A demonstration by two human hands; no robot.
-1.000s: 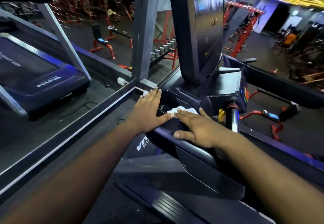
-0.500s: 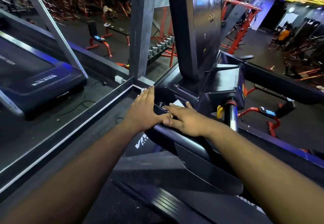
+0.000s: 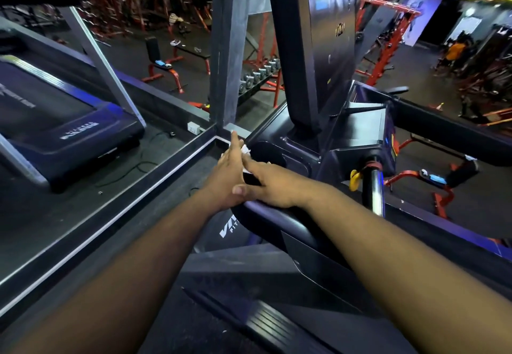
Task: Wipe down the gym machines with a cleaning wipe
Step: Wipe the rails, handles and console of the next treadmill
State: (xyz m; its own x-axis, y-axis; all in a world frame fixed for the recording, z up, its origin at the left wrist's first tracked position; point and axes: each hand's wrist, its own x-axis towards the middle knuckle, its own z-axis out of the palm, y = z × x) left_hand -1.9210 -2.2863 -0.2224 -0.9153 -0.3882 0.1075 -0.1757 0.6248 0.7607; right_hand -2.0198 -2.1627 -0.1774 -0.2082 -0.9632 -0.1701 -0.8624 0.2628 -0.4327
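White wipe (image 3: 245, 151): only small crumpled scraps of it show, peeking out between your two hands at the left end of the black treadmill console (image 3: 279, 157). Your left hand (image 3: 228, 171) lies flat, fingers straight and together, pointing away along the console's left edge. Your right hand (image 3: 273, 183) lies flat over the console with fingers extended toward the left hand, thumb touching it; it presses on the wipe, most of which sits hidden beneath. You cannot tell how the wipe is folded. Console upright (image 3: 304, 49) is cut off at the top. Background gym equipment is blurred.
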